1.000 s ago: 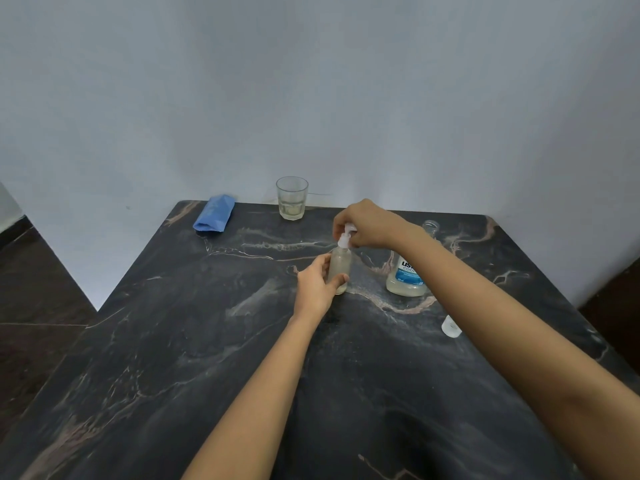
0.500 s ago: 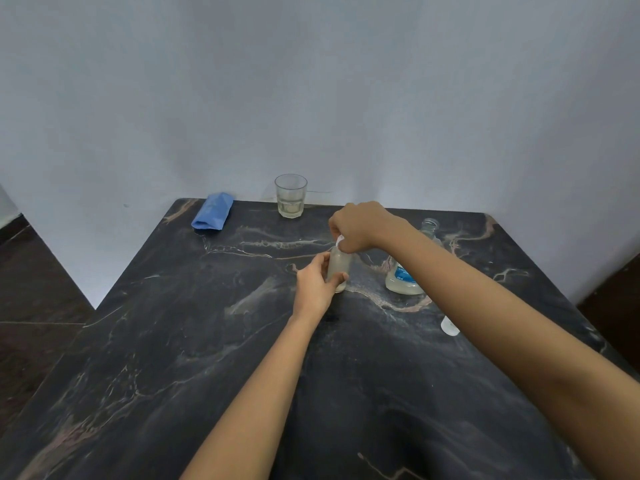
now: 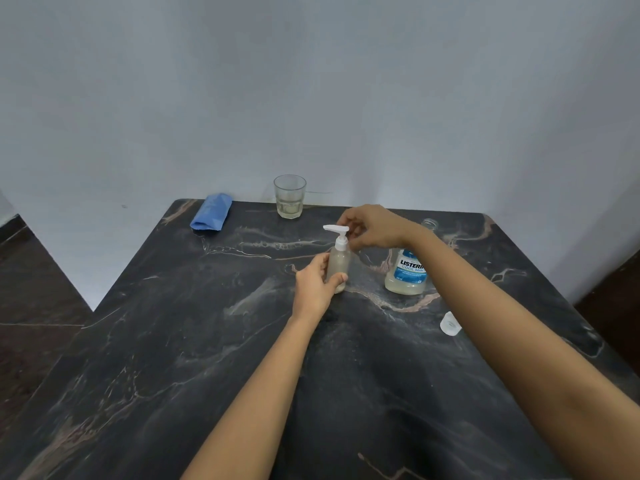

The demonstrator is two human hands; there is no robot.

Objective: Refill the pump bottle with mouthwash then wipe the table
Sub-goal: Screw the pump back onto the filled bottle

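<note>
Left fingers (image 3: 321,266) curled round pump bottle (image 3: 338,268), thumb across lower front. Bottle held upright on table (image 3: 173,341) by left hand (image 3: 315,289), mid-table toward far side. Pale liquid seen inside. Pump head (image 3: 335,229) pinched at rear by curled fingertips of right hand (image 3: 374,226); nozzle pointed left. Mouthwash (image 3: 405,277) stood just right of bottle, uncapped, partly hidden by right forearm. Cap (image 3: 450,323) laid nearer, further right. Glass (image 3: 290,197) and blue cloth (image 3: 211,211) set at far edge.
</note>
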